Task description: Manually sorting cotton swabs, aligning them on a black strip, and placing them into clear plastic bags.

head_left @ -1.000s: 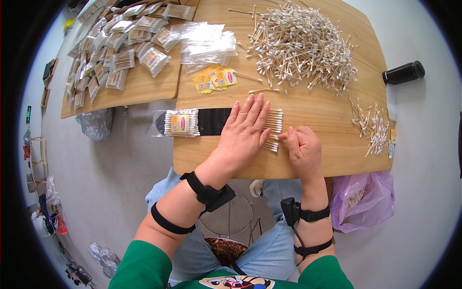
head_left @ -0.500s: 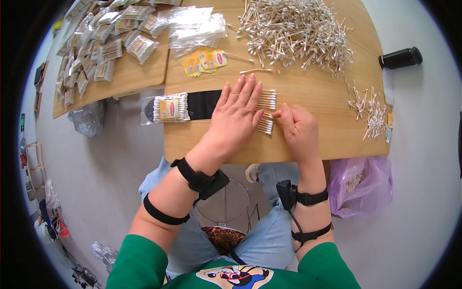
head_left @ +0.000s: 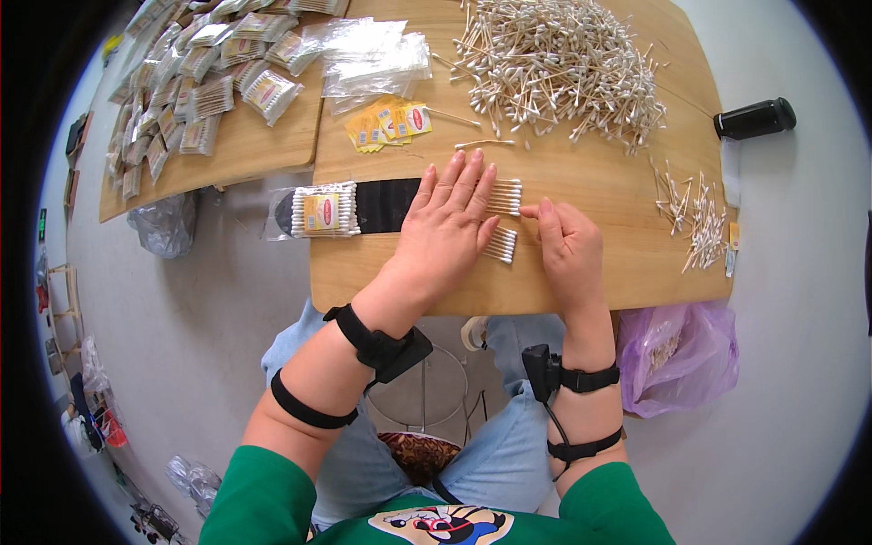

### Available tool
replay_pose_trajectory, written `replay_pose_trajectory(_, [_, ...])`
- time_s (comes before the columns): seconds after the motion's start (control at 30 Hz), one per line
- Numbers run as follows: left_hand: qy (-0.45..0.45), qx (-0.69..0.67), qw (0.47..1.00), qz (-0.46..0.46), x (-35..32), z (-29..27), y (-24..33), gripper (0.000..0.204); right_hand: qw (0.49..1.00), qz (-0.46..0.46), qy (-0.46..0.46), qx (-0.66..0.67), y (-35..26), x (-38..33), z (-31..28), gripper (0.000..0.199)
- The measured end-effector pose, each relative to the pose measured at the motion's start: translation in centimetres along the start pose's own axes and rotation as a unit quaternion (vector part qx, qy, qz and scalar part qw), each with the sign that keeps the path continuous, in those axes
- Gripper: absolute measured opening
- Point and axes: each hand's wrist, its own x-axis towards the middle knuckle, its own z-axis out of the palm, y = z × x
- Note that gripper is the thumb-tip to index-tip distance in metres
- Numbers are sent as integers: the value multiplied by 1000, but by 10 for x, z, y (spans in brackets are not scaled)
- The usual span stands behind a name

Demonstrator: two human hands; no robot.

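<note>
My left hand (head_left: 447, 211) lies flat, fingers stretched out, over a row of cotton swabs (head_left: 505, 196) on the table. Their white tips show past its right edge in two groups, split by a gap near the thumb. Beside that gap, my right hand (head_left: 569, 247) is curled, its index finger pointing left close to the tips. The inside of its fingers is hidden. A black strip (head_left: 386, 206) runs out from under my left hand. On its far left end sits a swab bundle (head_left: 341, 209) with a yellow-and-white card (head_left: 321, 212), partly within a clear bag (head_left: 277, 216).
A big swab heap (head_left: 563, 73) covers the back right; a smaller pile (head_left: 704, 227) lies right. Clear bags (head_left: 377, 59) and yellow cards (head_left: 377, 125) sit behind my left hand. Filled packets (head_left: 218, 95) crowd the left table. A black bottle (head_left: 756, 119) and purple bag (head_left: 681, 354) are right.
My right index finger has drawn slightly right, off the swab tips. A gap now shows between the two groups where tips were before. The whole view has shifted a little.
</note>
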Motion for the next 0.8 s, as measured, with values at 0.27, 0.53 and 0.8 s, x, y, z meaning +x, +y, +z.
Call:
replay_pose_trajectory(0.27, [1,-8,1000,-2,0,0,0,62,1000,-21,7,-20,3,2,3,29])
replay_pose_trajectory(0.53, [-8,-11,1000,0,-1,-3,0,63,1000,19,10,-5,-1,3,4,30])
replay_pose_trajectory(0.8, [-11,-13,1000,-1,-1,-2,0,63,999,-23,18,-27,4,4,7,33])
